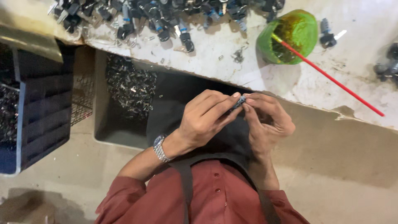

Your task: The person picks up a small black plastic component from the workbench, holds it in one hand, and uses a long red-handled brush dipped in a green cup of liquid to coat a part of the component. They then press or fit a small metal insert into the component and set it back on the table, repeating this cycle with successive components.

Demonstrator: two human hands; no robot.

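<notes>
1. Centrally, both hands meet just below the near edge of the workbench (315, 89), over a dark apron (174, 116) on the person's lap.
2. Left hand (205, 120): fingers curled closed, thumb and fingertips pinching the left end of a small dark lock cylinder (239, 101). A metal wristwatch (161, 147) sits on that wrist.
3. Right hand (267, 120): fingers bent inward, tips pressed to the right end of the same cylinder. Whether it truly grips or only steadies the part cannot be told.
4. The lock cylinder is mostly hidden between the fingertips; only a short dark-blue stretch shows, held in the air, clear of the bench.
5. Far left on the bench: a heap of similar lock parts with keys (166, 16), black and metal, some with blue bands.
6. Far right of centre: a green plastic bowl (290, 35) with dark greasy contents, a red stick (331, 79) leaning out of it toward the right.
7. Just right of the bowl: a single lock with a key (329, 36), lying apart.
8. Below the bench, left: an open bin of small shiny metal pieces (130, 85); further left, a dark blue crate (39, 112).
9. The person wears a red-brown buttoned shirt (215, 195).
</notes>
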